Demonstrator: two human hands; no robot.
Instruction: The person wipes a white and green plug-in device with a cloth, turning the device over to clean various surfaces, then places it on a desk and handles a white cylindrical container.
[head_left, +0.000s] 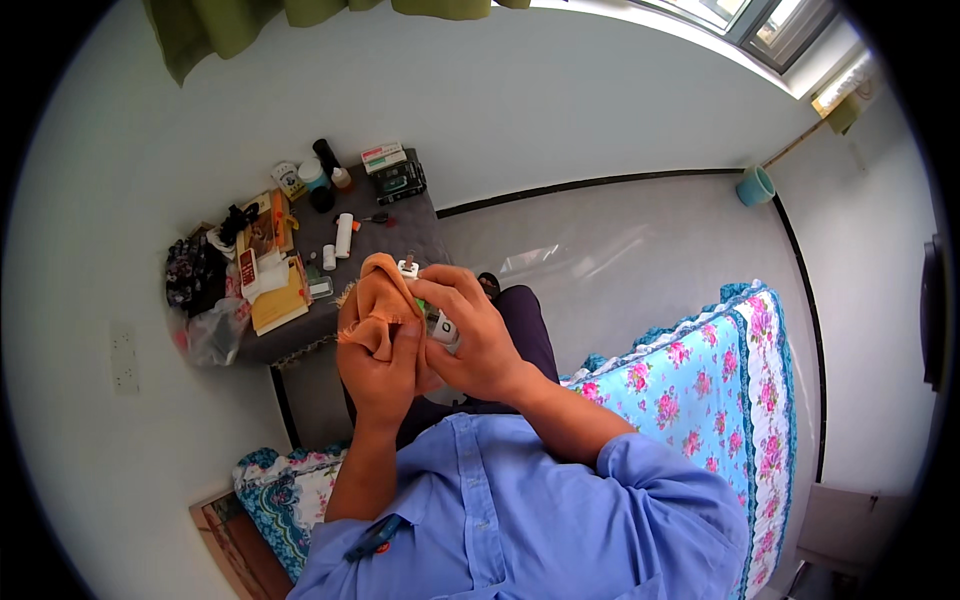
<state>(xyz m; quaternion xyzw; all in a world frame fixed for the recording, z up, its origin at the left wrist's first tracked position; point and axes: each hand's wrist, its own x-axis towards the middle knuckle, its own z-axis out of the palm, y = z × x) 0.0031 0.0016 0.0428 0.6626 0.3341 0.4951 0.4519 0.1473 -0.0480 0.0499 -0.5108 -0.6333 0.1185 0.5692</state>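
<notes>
In front of my body, my left hand is closed on a crumpled orange cloth with a frayed edge, its thumb pressed against the folds. My right hand is closed round a small white object with a green patch, held against the cloth. A white end piece with short brownish prongs, like a plug, sticks out above the right fingertips. Fingers and cloth hide much of the object, so I cannot tell its exact kind.
A grey-covered table at the far left carries a white bottle, stacked boxes, envelopes and a clear plastic bag. A flowered bed cover lies to the right. A light-blue bin stands in the far right corner.
</notes>
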